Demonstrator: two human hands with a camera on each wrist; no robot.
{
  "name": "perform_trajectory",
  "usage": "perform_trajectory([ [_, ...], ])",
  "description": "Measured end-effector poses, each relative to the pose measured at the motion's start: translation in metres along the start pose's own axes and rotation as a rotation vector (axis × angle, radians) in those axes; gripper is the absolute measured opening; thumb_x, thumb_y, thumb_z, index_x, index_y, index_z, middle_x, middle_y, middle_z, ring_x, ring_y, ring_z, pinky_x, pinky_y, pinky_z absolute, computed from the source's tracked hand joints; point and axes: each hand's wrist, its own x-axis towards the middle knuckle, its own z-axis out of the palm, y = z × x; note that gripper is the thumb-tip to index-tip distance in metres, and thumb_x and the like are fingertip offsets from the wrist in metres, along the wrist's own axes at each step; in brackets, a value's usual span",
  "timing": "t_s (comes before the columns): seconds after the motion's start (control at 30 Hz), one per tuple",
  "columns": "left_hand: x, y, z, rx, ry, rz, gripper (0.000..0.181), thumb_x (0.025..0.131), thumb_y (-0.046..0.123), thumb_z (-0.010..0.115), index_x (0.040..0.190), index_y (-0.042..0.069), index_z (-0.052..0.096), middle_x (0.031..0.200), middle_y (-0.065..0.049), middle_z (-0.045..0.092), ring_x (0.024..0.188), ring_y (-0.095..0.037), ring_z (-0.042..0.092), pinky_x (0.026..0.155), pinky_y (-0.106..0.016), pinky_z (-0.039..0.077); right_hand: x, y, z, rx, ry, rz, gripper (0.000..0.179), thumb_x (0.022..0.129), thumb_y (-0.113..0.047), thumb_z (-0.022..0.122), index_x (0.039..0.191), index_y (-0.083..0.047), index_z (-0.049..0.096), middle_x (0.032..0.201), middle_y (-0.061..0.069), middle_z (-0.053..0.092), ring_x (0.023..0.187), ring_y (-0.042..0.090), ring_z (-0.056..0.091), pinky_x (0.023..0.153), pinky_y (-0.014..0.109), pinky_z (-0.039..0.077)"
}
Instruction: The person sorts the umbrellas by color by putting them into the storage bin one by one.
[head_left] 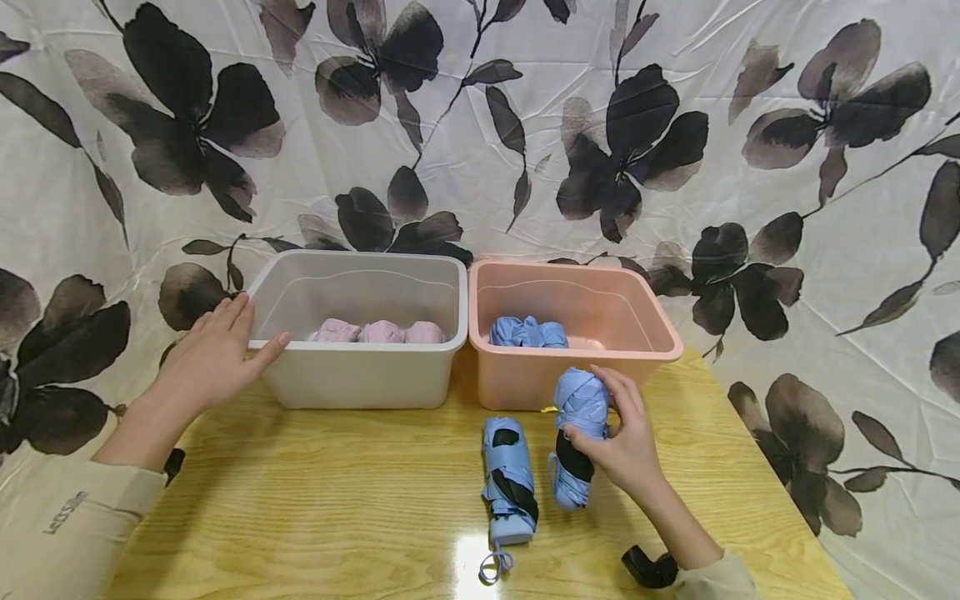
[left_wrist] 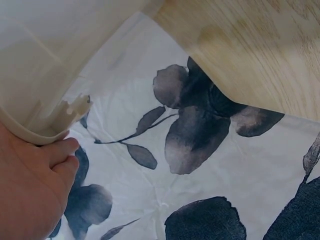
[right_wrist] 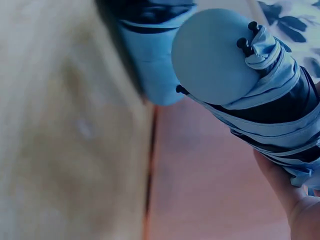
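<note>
My right hand point(head_left: 626, 442) grips a folded blue umbrella point(head_left: 581, 400) with black patches, thumb on one side and fingers on the other, just in front of the peach bin point(head_left: 517, 379). In the right wrist view its round end cap point(right_wrist: 215, 57) and dark rib tips show. A second folded blue umbrella point(head_left: 510, 483) lies on the table to its left, wrist cord towards me. My left hand point(head_left: 213, 354) rests on the left rim of the pale grey bin point(head_left: 360, 375), fingers extended. Left wrist view: its fingers point(left_wrist: 62, 152) touch the rim.
Several pink bundles point(head_left: 383, 332) sit in the grey bin, and blue bundles point(head_left: 528, 332) lie at the left in the peach bin. Both bins stand side by side on the wooden table point(head_left: 337, 500). Flower-patterned cloth point(head_left: 525, 125) hangs behind.
</note>
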Motion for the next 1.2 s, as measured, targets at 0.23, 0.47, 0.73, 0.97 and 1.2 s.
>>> perform_trajectory([
  [0.23,0.001,-0.001,0.0,0.01,0.012,0.007,0.096,0.107,0.061,0.034,0.154,-0.022,0.02,0.162,-0.042,0.016,0.15,-0.059,0.014,0.12,-0.07,0.013,0.022,-0.018,-0.011,0.156,0.08,-0.089,0.09,0.071,0.021,0.084,0.151,0.002,0.048,0.145,0.02,0.042,0.114,0.014,0.057,0.077,0.014,0.057],
  [0.47,0.001,0.001,0.0,0.01,0.008,0.007,0.096,0.108,0.061,0.034,0.154,-0.022,0.02,0.162,-0.042,0.016,0.15,-0.059,0.014,0.12,-0.07,0.013,0.051,-0.027,-0.026,0.174,0.192,-0.152,0.09,0.071,0.026,0.077,0.152,0.004,0.044,0.146,0.012,0.04,0.118,0.02,0.055,0.083,0.015,0.057],
  [0.73,0.0,0.002,-0.001,-0.002,0.0,0.001,0.096,0.108,0.061,0.034,0.154,-0.022,0.019,0.162,-0.041,0.015,0.151,-0.058,0.012,0.121,-0.069,0.012,0.093,-0.032,-0.044,0.167,0.315,-0.116,0.083,0.079,0.017,0.078,0.153,-0.003,0.046,0.145,0.0,0.04,0.117,0.022,0.057,0.082,0.016,0.057],
  [0.97,0.0,0.001,-0.001,-0.004,-0.001,0.001,0.097,0.107,0.062,0.034,0.154,-0.022,0.019,0.162,-0.042,0.014,0.151,-0.058,0.012,0.12,-0.07,0.012,0.129,-0.026,-0.053,0.124,0.409,-0.047,0.08,0.082,0.007,0.08,0.153,0.0,0.044,0.144,0.005,0.043,0.124,0.016,0.053,0.1,0.022,0.048],
  [1.2,0.0,0.0,0.001,0.001,0.014,0.005,0.096,0.107,0.061,0.035,0.153,-0.022,0.02,0.161,-0.042,0.017,0.15,-0.059,0.014,0.12,-0.07,0.014,0.159,0.0,-0.053,-0.002,0.364,0.05,0.08,0.083,-0.006,0.084,0.153,-0.007,0.045,0.145,0.01,0.042,0.116,0.018,0.055,0.095,0.022,0.048],
])
